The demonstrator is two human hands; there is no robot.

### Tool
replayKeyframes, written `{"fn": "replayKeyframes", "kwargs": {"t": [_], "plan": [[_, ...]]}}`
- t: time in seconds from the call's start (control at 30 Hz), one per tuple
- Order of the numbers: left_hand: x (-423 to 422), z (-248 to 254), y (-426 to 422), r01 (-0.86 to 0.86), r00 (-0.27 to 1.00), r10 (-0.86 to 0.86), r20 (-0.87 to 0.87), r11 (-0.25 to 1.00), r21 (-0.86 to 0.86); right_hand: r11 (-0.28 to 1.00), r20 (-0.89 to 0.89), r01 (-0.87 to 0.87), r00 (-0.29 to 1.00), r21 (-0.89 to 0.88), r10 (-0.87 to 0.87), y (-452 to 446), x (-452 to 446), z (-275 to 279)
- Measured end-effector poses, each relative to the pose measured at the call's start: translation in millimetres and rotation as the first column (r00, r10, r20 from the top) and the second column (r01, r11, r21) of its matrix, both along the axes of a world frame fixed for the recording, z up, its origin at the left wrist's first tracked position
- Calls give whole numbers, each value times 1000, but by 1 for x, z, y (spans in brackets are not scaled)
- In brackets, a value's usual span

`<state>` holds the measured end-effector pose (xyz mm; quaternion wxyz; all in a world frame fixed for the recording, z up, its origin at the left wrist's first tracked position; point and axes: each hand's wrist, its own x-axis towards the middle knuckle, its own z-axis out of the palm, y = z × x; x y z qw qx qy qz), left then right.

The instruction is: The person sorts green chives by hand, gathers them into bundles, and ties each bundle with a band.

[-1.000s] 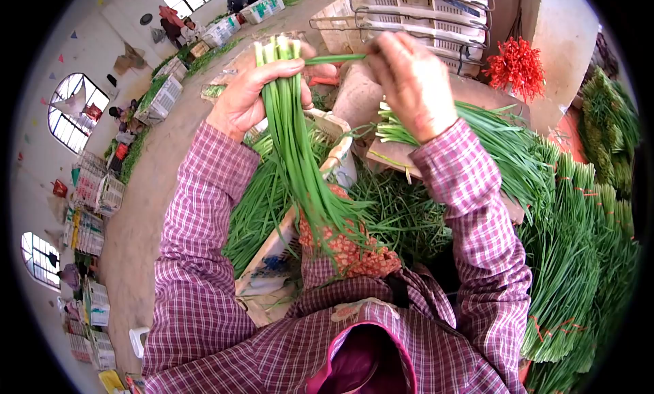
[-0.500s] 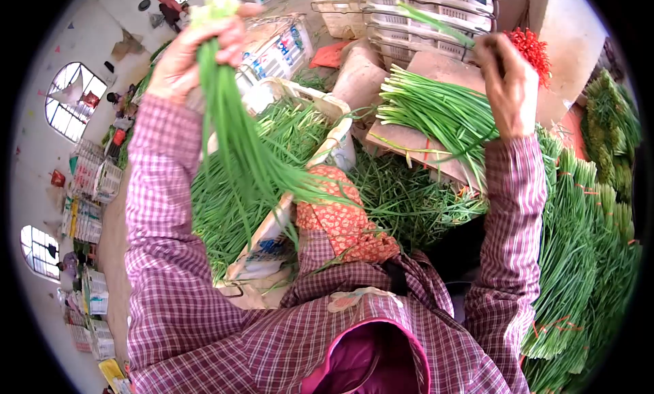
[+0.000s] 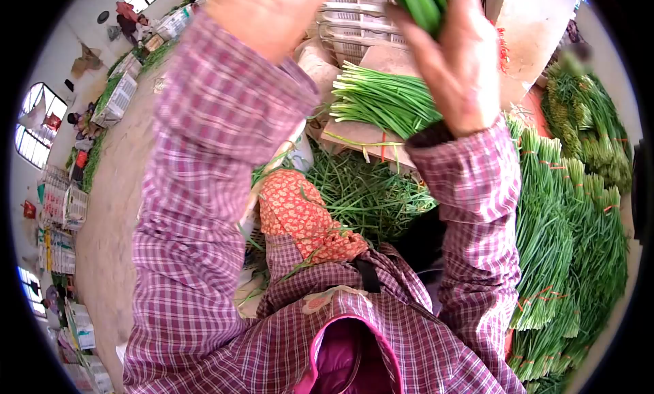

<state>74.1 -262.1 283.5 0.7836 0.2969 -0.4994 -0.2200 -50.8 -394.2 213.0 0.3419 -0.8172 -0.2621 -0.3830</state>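
Note:
My right hand (image 3: pixel 466 67) is raised at the top of the view, with a bunch of garlic chives (image 3: pixel 419 6) between its thumb and fingers. The fingertips and much of that bunch are cut off by the upper edge. My left hand (image 3: pixel 269 16) is also high up; only its wrist and back show, so its fingers and whatever they hold are out of sight. Below the right hand, a pile of trimmed garlic chives (image 3: pixel 381 98) lies on a board (image 3: pixel 357 135), pale stem ends to the left. A red tie hangs at the board's front edge.
Tied chive bundles (image 3: pixel 545 237) are stacked along my right side. Loose leaves (image 3: pixel 361 190) cover the ground before me, beside my knee in a floral cover (image 3: pixel 293 203). White crates (image 3: pixel 361 19) stand behind the board. Other people and crates line the left wall.
Both hands have risen and come closer together. My left hand, which held a hanging chive bunch, has moved right and partly out of view. My right hand now has chives against its palm.

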Motion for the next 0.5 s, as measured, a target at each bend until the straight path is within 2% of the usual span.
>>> {"fn": "replayKeyframes", "kwargs": {"t": [0.03,0.07,0.1,0.13,0.17,0.2,0.23,0.3,0.33,0.37,0.4,0.43,0.5], "plan": [[-3,-17,-7,20,997,-25,-80,998,-62,980,48,164,986,-110,-159,-14,2,-8],[0,-34,-11,-30,994,23,-111,998,-60,922,113,326,945,-208,-308,-28,4,-17],[4,-50,-12,-101,973,104,-208,995,25,756,345,642,744,-128,-573,-33,21,-46],[18,-74,-6,-531,818,490,300,845,69,743,397,642,742,-188,-540,-41,18,-51],[38,-100,5,-829,320,637,701,547,-118,695,296,667,744,-270,-599,-51,14,-64],[71,-117,8,-433,873,396,284,898,80,670,247,672,739,-314,-626,-60,14,-82],[104,-136,10,5,948,-24,-317,998,-60,647,200,673,732,-358,-651,-65,17,-100],[121,-158,32,-312,906,318,-277,948,68,598,96,621,730,-507,-677,-61,19,-126],[119,-164,39,-314,904,320,-282,947,67,598,71,601,735,-531,-675,-58,26,-142],[114,-172,46,-502,842,525,-124,846,179,599,45,579,738,-553,-673,-54,34,-155],[109,-179,51,-673,728,683,58,696,252,621,-8,534,754,-574,-657,-49,42,-162],[105,-188,55,-722,687,708,164,639,267,641,-26,508,772,-575,-636,-44,50,-166],[104,-203,57,-758,650,716,256,590,277,666,-54,458,800,-588,-598,-40,65,-173]]}}
